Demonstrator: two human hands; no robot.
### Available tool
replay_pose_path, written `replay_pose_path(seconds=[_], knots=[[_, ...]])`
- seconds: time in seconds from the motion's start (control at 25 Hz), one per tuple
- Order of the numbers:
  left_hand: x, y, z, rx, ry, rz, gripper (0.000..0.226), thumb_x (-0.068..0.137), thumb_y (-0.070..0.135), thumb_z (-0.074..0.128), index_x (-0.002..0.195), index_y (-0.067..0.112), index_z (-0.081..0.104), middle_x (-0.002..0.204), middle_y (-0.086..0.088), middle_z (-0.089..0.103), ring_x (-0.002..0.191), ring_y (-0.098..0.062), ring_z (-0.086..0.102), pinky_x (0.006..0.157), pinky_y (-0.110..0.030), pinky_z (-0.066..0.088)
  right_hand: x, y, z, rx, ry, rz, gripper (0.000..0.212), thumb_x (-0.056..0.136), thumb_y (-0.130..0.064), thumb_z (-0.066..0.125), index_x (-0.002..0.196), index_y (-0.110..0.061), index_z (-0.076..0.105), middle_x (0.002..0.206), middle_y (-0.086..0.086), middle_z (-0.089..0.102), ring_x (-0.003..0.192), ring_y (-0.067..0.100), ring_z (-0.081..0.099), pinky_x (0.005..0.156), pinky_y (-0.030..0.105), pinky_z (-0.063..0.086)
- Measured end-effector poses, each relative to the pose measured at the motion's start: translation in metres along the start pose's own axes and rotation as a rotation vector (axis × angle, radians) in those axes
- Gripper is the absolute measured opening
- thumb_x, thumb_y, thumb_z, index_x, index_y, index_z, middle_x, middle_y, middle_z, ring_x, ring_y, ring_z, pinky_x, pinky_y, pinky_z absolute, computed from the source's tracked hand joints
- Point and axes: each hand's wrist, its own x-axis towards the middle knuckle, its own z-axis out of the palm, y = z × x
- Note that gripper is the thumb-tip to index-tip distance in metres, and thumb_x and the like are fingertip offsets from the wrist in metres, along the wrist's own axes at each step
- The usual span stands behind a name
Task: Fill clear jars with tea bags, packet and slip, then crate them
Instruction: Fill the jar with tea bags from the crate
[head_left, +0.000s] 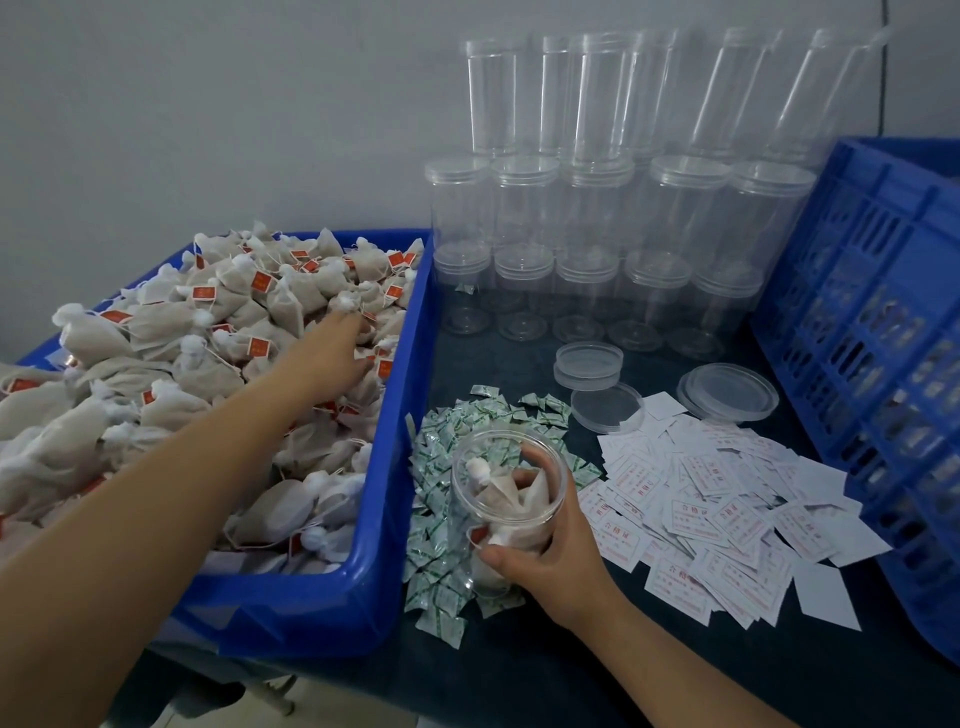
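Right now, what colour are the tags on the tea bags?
Red-orange, on the tea bags' tags in the blue bin; head view.

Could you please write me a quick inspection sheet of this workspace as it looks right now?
Surface: dark table, crowded.
Job's things: blue bin heaped with tea bags; open jar part filled with tea bags; green-and-white packets and white slips in loose piles; blue crate at right.
Clutter: stacked empty jars; loose lids.
Grippers: left hand reaching among the tea bags; right hand grips the jar.
Cables: nothing seen.
Surroundings: plain grey wall.
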Motion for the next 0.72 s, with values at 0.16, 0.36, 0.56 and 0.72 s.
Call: replay_pose_path(seconds=[0.16, 0.36, 0.56, 0.72], knots=[[0.001, -0.011, 0.027, 0.015, -0.068, -0.037, 0.053, 0.09, 0.028, 0.06, 0.135, 0.01, 0.04, 0.138, -0.014, 0.043, 0.119, -0.029, 0.048, 0.094, -0.041, 0.043, 0.0, -0.001, 0.0, -0.007, 0.001, 0.014, 0.086, 0.06, -0.031, 0.083, 0.132, -0.048, 0.041, 0.109, -0.03, 0.055, 0.107, -0.005, 0.058, 0.083, 0.01, 0.047], [-0.002, -0.013, 0.033, 0.212, -0.205, 0.03, 0.026, 0.093, 0.027, 0.05, 0.113, 0.011, 0.057, 0.116, -0.013, 0.054, 0.103, -0.029, 0.053, 0.084, -0.038, 0.046, 0.0, -0.002, 0.0, -0.002, 0.002, -0.003, 0.084, 0.058, -0.032, 0.084, 0.128, -0.056, 0.042, 0.108, -0.028, 0.056, 0.109, 0.002, 0.06, 0.084, 0.013, 0.049], [-0.002, -0.008, 0.035, 0.408, -0.096, -0.112, 0.029, 0.093, 0.024, 0.043, 0.115, 0.01, 0.055, 0.115, -0.012, 0.056, 0.101, -0.029, 0.056, 0.078, -0.038, 0.047, -0.001, -0.004, 0.0, 0.001, -0.004, 0.006, 0.086, 0.06, -0.03, 0.084, 0.131, -0.051, 0.041, 0.11, -0.027, 0.056, 0.108, 0.002, 0.061, 0.083, 0.014, 0.049], [0.001, -0.004, 0.031, 0.472, -0.207, -0.214, 0.031, 0.088, 0.02, 0.055, 0.117, 0.008, 0.055, 0.118, -0.011, 0.056, 0.104, -0.028, 0.055, 0.08, -0.035, 0.048, -0.003, -0.004, -0.001, 0.025, -0.007, 0.03, 0.089, 0.058, -0.031, 0.083, 0.135, -0.039, 0.039, 0.112, -0.021, 0.055, 0.107, 0.0, 0.06, 0.082, 0.013, 0.049]])
